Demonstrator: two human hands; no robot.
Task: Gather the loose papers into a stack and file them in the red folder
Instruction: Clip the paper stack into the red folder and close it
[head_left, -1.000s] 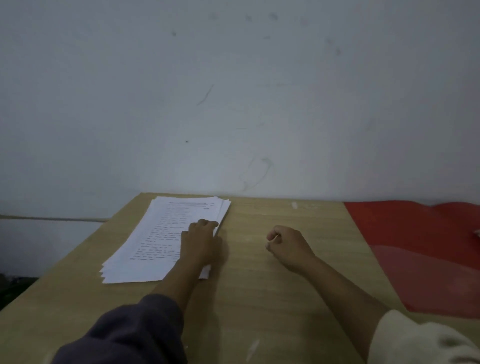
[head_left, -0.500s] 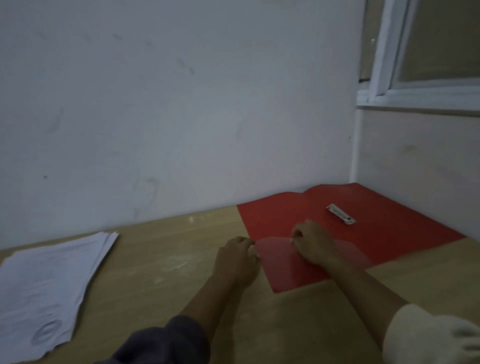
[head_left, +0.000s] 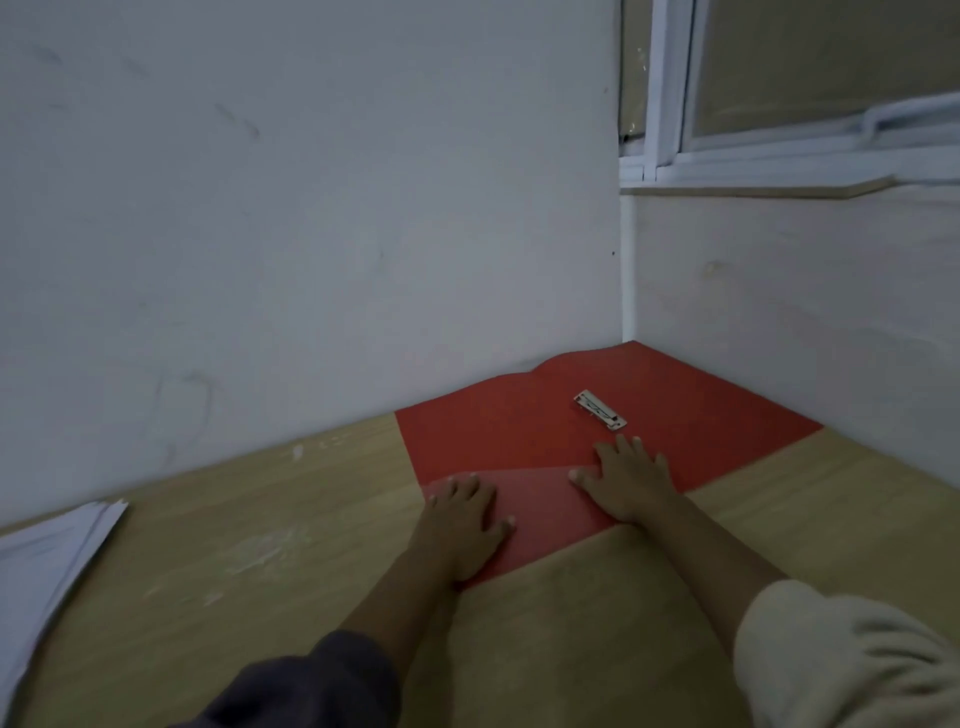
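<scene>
Red folder (head_left: 524, 431) under flat, spread hands (head_left: 462, 512) (head_left: 626, 480); papers (head_left: 47, 561) cropped left.

**Dim, soft, wide-angle view**

Light is low and flat, with a cool grey cast on the wall (head_left: 311, 234). Soft shadows lie beside both forearms on the table (head_left: 260, 597). No glare. Detail is slightly smeared throughout; the sleeves at the bottom edge are blurred, and straight lines bend near the borders.
</scene>
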